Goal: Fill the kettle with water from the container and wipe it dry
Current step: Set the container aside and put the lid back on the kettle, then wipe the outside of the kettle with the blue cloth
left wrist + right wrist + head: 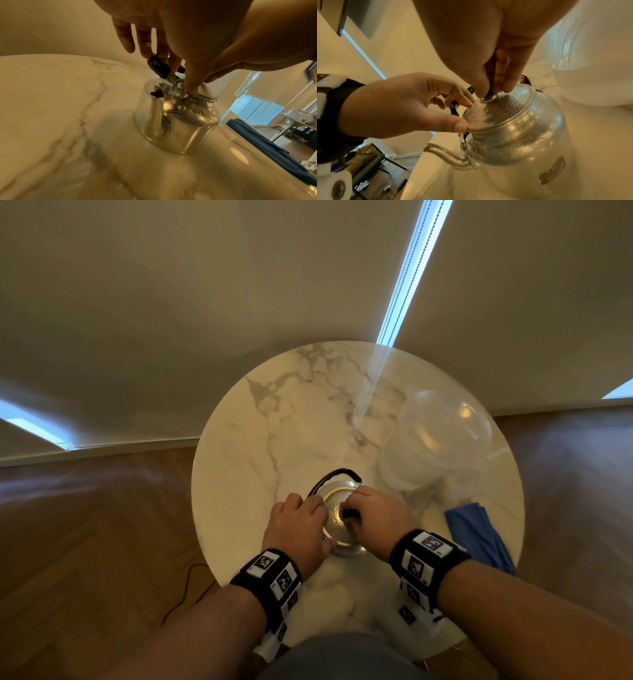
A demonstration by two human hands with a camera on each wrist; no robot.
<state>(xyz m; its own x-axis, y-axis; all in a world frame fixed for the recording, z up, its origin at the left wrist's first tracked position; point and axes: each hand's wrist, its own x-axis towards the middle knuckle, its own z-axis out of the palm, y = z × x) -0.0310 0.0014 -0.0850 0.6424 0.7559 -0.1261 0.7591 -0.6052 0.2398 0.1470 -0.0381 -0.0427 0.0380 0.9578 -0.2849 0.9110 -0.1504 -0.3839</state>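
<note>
A small metal kettle (342, 549) (180, 128) (522, 142) stands upright on the round marble table (274, 422), its lid on and beaded with droplets. Its black handle (339, 472) is folded toward the far side, and the spout (156, 115) (447, 154) points left. My left hand (318, 505) (178, 75) (464, 115) holds the kettle's top, thumb against the lid rim by the handle hinge, fingers curled over the handle. My right hand (349, 508) (493, 92) pinches the lid's black knob. A clear plastic container (438, 440) (573, 54) stands at the back right, and a blue cloth (479, 535) (257, 142) lies at the right edge.
The table's near edge is close to my body. Wooden floor surrounds the table, with a dark cable (185, 587) on it at the left. A white paper roll (334, 186) shows low in the right wrist view.
</note>
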